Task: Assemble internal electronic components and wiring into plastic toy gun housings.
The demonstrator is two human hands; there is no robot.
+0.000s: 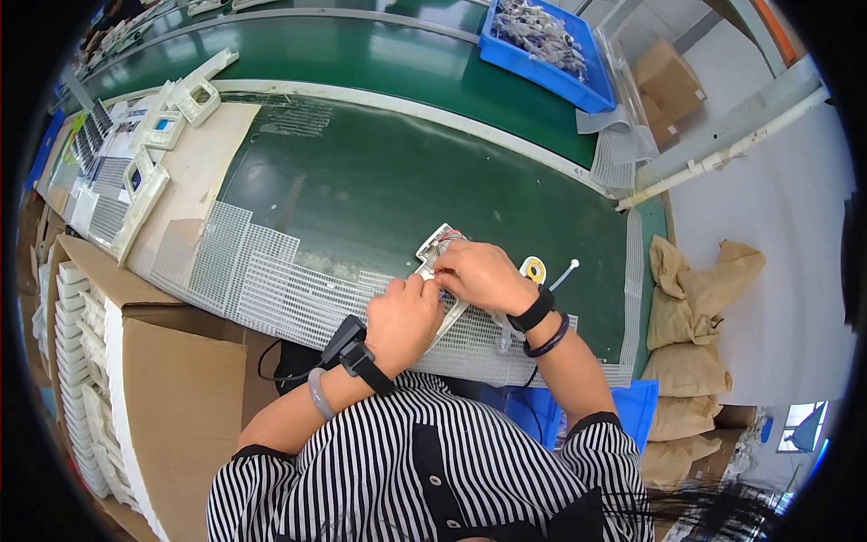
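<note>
A workbench with a dark green top (379, 172), its outline bowed by the wide lens; pale grid matting (289, 294) covers much of its near edge, with a narrow strip (635, 298) along the right; at left lies a tan sheet (237, 140) bearing cream plastic frames (144, 203); at right lie a yellow-centred white piece (534, 270) and a slim white stick (564, 274).

White casing (431, 244): partly hidden by the left hand (404, 318) and right hand (485, 275).
Wires (451, 236): too small to trace.
Blue tray (542, 74): cut off by top edge.
</note>
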